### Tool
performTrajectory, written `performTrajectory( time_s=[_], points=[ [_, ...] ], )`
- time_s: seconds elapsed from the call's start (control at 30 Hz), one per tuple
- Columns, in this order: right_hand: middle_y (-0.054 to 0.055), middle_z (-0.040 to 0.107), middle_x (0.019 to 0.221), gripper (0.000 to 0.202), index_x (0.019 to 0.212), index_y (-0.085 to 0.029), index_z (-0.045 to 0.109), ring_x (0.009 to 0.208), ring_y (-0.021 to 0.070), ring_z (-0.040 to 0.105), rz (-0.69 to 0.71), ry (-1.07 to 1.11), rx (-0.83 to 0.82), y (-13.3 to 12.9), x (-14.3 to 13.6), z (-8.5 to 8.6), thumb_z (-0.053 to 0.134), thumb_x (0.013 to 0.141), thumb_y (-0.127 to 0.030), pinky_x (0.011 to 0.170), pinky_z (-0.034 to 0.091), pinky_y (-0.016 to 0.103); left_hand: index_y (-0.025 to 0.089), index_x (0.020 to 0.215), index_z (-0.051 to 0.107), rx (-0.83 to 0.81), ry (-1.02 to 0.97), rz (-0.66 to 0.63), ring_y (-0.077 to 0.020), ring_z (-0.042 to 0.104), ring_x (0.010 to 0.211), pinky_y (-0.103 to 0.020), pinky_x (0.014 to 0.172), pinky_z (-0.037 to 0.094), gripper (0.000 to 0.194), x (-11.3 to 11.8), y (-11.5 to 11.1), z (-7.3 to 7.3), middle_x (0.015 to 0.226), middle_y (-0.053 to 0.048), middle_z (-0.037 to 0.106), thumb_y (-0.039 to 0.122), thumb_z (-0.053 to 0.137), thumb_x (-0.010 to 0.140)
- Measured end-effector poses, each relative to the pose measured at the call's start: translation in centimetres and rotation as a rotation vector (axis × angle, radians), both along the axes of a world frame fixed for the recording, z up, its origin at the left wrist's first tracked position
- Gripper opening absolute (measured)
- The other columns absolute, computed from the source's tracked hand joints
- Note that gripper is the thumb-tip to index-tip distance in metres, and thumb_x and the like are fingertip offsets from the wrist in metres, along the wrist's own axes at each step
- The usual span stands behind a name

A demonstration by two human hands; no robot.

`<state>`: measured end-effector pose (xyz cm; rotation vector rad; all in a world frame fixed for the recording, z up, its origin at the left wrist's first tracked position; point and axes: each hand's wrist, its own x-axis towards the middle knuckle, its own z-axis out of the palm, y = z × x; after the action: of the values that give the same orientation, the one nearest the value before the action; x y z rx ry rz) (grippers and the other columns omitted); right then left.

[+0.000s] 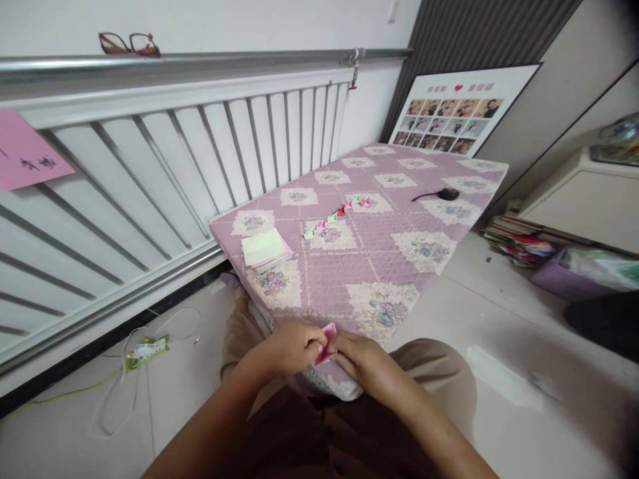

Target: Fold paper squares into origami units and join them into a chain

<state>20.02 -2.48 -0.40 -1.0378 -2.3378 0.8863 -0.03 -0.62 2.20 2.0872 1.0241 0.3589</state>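
Observation:
Between my two hands is a small piece of pink folded paper, held over the near edge of the table. My left hand grips its left side with curled fingers. From the right, my right hand pinches the paper's other side, thumb and fingers closed. Further up the cloth, several small folded paper pieces in green, pink and red lie in a slanting row. To their left sits a stack of square paper, pale green on top with pink edges showing below.
A purple floral cloth covers the table. A black object with a thin tail lies at the right. A white radiator borders the left, under a pipe with glasses. A power strip with cables is on the floor.

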Motion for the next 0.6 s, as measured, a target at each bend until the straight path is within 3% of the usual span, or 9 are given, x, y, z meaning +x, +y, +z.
performTrajectory(
  time_s=[0.17, 0.27, 0.33, 0.47, 0.6],
  points=[
    [-0.001, 0.062, 0.082, 0.017, 0.084, -0.019, 0.062, 0.075, 0.0118, 0.056, 0.037, 0.226, -0.431, -0.2, 0.9, 1.1, 0.052, 0.091, -0.031, 0.068, 0.041, 0.022, 0.016, 0.090, 0.067, -0.292, -0.151, -0.147, -0.0123, 0.055, 0.070, -0.022, 0.065, 0.041, 0.024, -1.5, 0.3, 1.0, 0.076, -0.001, 0.063, 0.025, 0.045, 0.088],
    [-0.003, 0.057, 0.073, 0.021, 0.078, -0.017, 0.059, 0.067, 0.0096, 0.051, 0.029, 0.348, -0.655, -0.3, 1.3, 1.0, 0.062, 0.084, -0.037, 0.061, 0.039, 0.020, 0.016, 0.105, 0.064, -0.520, -0.210, -0.183, -0.0111, 0.055, 0.067, -0.020, 0.061, 0.041, 0.029, -1.7, 0.2, 1.0, 0.077, 0.001, 0.063, 0.029, 0.061, 0.080],
    [-0.002, 0.058, 0.071, 0.026, 0.077, -0.016, 0.058, 0.064, 0.0091, 0.051, 0.016, 0.403, -0.765, -0.3, 1.4, 0.6, 0.065, 0.082, -0.040, 0.060, 0.039, 0.021, 0.016, 0.103, 0.063, -0.534, -0.220, -0.160, -0.0101, 0.053, 0.068, -0.019, 0.063, 0.041, 0.032, -1.5, 0.0, 0.8, 0.077, 0.002, 0.062, 0.027, 0.068, 0.074],
    [0.000, 0.062, 0.064, 0.035, 0.078, -0.015, 0.057, 0.056, 0.0091, 0.054, 0.014, 0.490, -0.897, -0.3, 1.2, -0.7, 0.066, 0.080, -0.048, 0.057, 0.041, 0.022, 0.014, 0.082, 0.063, -0.438, -0.207, -0.050, -0.0089, 0.049, 0.066, -0.018, 0.061, 0.038, 0.015, -0.7, -0.4, 0.2, 0.071, 0.004, 0.057, 0.028, 0.064, 0.077],
    [-0.001, 0.062, 0.061, 0.043, 0.088, -0.014, 0.060, 0.051, 0.0081, 0.055, 0.085, 0.548, -0.980, -0.1, 0.9, -1.5, 0.070, 0.073, -0.053, 0.053, 0.042, 0.020, 0.014, 0.075, 0.057, -0.515, -0.336, 0.035, -0.0089, 0.047, 0.060, -0.020, 0.056, 0.037, 0.018, -0.5, -0.5, -0.9, 0.064, 0.004, 0.052, 0.031, 0.062, 0.076]
  ],
)
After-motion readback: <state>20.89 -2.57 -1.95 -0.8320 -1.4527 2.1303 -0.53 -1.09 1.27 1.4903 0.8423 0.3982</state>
